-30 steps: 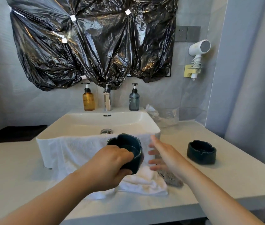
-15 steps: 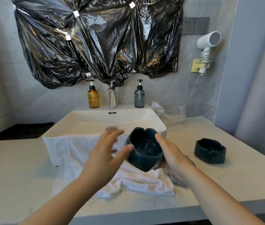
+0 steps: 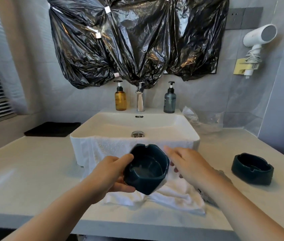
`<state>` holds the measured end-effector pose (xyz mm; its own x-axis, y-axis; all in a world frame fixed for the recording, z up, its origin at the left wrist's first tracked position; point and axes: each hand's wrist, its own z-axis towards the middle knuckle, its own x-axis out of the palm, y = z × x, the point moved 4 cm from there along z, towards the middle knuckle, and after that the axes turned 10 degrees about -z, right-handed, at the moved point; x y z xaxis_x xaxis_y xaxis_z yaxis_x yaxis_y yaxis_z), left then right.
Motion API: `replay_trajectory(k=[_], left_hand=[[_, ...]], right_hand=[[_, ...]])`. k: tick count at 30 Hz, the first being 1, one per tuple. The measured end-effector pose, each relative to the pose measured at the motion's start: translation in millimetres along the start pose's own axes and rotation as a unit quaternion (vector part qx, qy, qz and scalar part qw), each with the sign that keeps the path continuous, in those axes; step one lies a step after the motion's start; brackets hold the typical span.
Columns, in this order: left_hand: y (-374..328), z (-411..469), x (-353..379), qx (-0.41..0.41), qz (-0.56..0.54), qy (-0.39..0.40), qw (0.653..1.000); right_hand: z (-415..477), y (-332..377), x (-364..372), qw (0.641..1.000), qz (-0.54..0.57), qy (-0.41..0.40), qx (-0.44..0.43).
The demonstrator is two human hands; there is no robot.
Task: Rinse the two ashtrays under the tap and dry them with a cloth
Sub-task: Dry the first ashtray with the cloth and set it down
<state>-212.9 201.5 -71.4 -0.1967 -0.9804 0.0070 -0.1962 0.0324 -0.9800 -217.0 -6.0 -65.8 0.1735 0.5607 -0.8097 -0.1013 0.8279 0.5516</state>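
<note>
My left hand grips 1 ashtray by its rim and underside, tilted toward me above the towel so drips land on cloth. My right hand hovers just beside it, fingers spread, holding nothing. The other ashtray sits on the desk, well right of the sink.

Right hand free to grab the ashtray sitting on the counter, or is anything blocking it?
Probably yes. The right hand is open and empty; the ashtray on the counter sits to its right with only bare counter between them.
</note>
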Motion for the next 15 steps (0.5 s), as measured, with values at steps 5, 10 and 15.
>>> replay_trajectory(k=[5,10,15], left_hand=[[-1.7,-3.7,-63.3,0.002,-0.018,-0.090,0.996],[-7.7,-6.2,-132.4,0.008,-0.065,-0.183,0.981],[-21.4,3.2,-205.7,0.016,-0.086,-0.252,0.964]], right_hand=[[16.6,34.9,7.5,0.994,-0.067,-0.012,-0.091],[54.8,92.6,36.6,0.982,-0.075,0.004,-0.173],[100.6,160.8,70.0,0.966,-0.097,0.019,-0.240]])
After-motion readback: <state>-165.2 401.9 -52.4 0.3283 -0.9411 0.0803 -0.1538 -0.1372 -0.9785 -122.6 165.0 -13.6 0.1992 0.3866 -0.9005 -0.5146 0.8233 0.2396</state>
